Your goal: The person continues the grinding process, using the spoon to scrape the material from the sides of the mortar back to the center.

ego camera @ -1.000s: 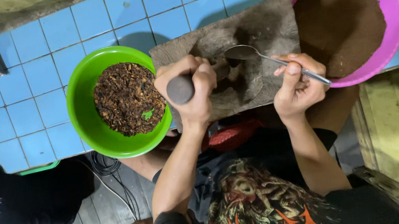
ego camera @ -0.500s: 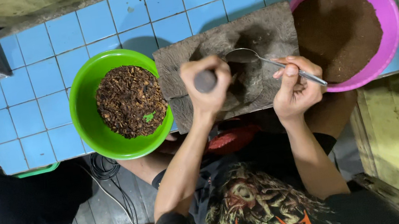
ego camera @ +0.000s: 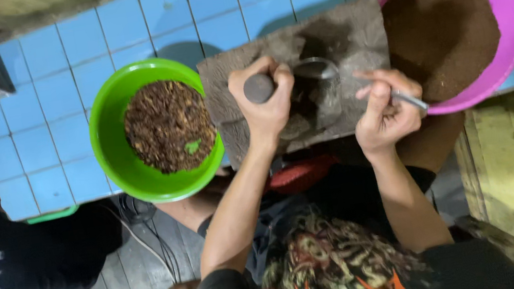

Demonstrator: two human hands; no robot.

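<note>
From the head camera, the left hand (ego camera: 267, 98) is wrapped tight around a stone pestle (ego camera: 258, 87) on the grey grinding slab (ego camera: 349, 30), between the green bowl (ego camera: 108, 137) and pink bowl (ego camera: 510, 8). The right hand (ego camera: 386, 110) pinches a metal spoon (ego camera: 328, 75) by its handle, its bowl resting on the slab. The pestle looks heavy, hard and smooth, best gripped around its rounded top.

Home floor-level kitchen: blue tiled ledge (ego camera: 135, 26), stone grinding slab (ego camera: 349, 33), plastic bowls, plank floor (ego camera: 145, 265).
</note>
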